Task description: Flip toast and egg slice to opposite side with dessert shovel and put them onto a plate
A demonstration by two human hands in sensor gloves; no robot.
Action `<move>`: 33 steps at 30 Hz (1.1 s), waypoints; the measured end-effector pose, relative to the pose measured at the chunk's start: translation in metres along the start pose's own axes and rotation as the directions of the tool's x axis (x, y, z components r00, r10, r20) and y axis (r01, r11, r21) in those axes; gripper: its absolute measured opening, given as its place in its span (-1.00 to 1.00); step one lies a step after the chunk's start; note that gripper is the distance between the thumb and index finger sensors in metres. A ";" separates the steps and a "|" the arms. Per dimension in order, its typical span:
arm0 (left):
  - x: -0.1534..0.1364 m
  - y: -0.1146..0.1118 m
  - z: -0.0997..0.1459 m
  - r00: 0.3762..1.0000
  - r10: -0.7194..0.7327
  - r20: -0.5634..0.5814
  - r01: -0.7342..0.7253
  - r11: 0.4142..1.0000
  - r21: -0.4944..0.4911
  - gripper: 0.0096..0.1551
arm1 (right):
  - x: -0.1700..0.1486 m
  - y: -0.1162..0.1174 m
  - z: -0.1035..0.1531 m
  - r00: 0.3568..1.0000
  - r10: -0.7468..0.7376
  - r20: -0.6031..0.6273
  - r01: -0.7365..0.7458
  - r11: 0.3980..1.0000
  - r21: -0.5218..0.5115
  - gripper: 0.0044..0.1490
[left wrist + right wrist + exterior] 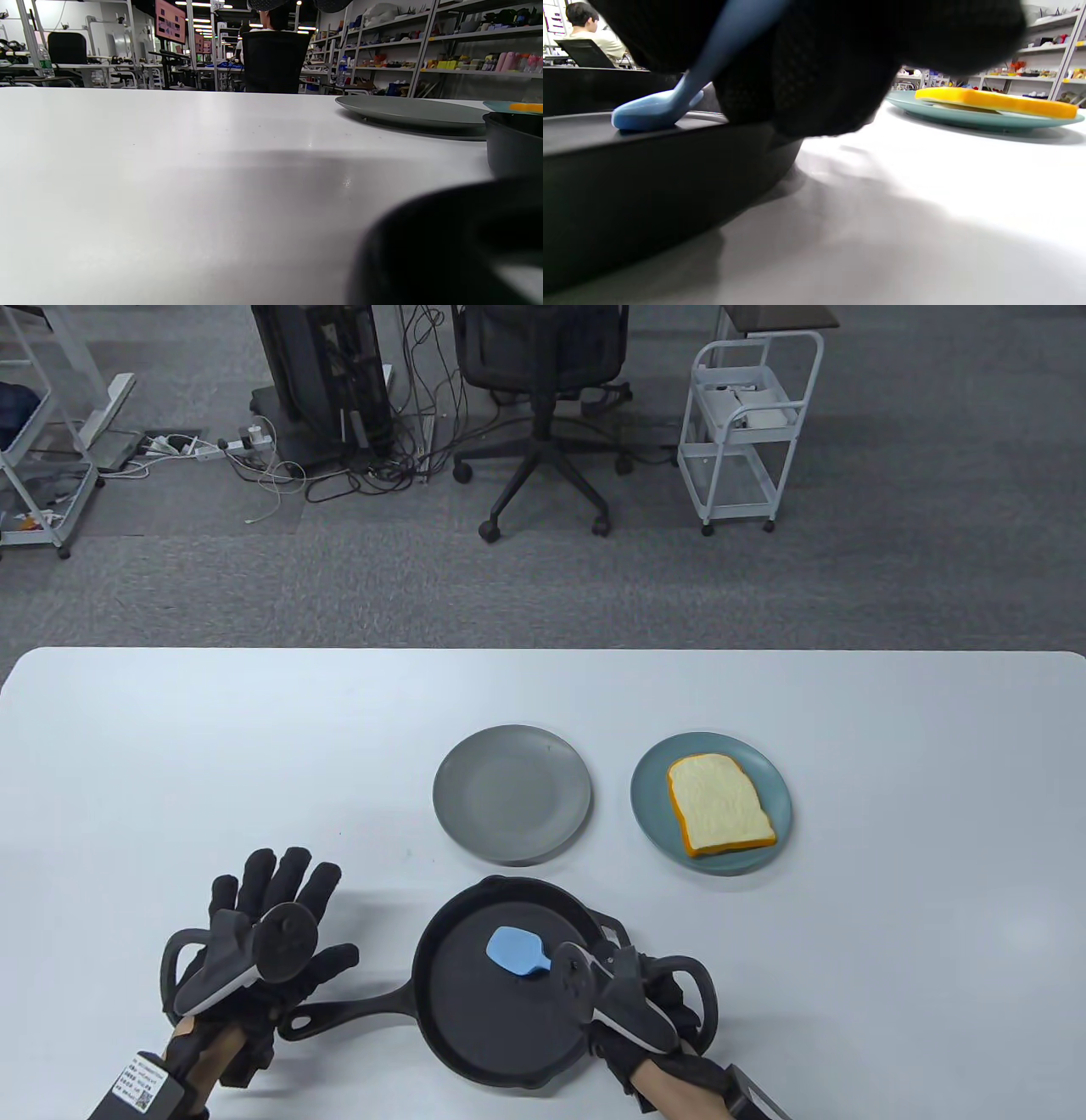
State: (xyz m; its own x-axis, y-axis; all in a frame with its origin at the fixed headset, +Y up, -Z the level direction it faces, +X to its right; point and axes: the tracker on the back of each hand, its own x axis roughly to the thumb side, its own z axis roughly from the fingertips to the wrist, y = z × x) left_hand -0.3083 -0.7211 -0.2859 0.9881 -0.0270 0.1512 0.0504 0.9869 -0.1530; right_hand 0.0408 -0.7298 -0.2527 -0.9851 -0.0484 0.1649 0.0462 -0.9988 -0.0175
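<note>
A slice of toast [719, 804] [992, 101] lies on the teal plate [653, 802] [967, 119] at the right. The grey plate [512, 795] [411, 111] beside it holds nothing. The black pan [475, 1018] [649, 186] sits at the near edge. My right hand [632, 980] [840, 63] grips the handle of the blue dessert shovel [513, 950] [649, 114], whose blade rests on the pan's floor. My left hand [280, 899] lies flat on the table with fingers spread, just above the pan's handle [352, 1011]. No egg slice shows in any view.
The table's far edge [543, 651] borders grey carpet with an office chair [543, 407] and a white cart [747, 432] beyond. A person sits at a far desk [585, 29]. Shelving fills the background. A dark blur [445, 245] covers the left wrist view's lower right.
</note>
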 end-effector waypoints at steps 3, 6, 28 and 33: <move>0.000 -0.003 -0.001 1.000 -0.003 0.000 0.003 1.000 -0.014 0.20 | 0.007 0.001 0.004 0.994 0.105 0.030 -0.105 0.994 -0.029 -0.37; 0.000 -0.005 -0.003 1.000 -0.005 -0.002 0.005 1.000 -0.026 0.19 | 0.014 0.003 0.007 0.982 0.182 0.054 -0.180 0.983 -0.037 -0.34; 0.003 -0.005 -0.004 1.000 -0.011 0.015 0.012 1.000 -0.029 0.19 | -0.007 -0.025 0.020 0.996 0.002 0.093 0.011 0.990 -0.138 -0.20; 0.002 -0.002 -0.001 1.000 0.014 0.025 -0.014 1.000 -0.001 0.18 | -0.027 -0.035 0.024 0.993 -0.098 0.063 0.108 0.975 -0.195 -0.10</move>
State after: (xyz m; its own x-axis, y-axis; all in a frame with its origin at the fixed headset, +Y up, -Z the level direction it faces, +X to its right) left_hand -0.3062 -0.7237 -0.2866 0.9847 -0.0091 0.1738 0.0366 0.9871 -0.1558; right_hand 0.0699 -0.6933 -0.2333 -0.9725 0.0488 0.2275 -0.0938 -0.9771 -0.1912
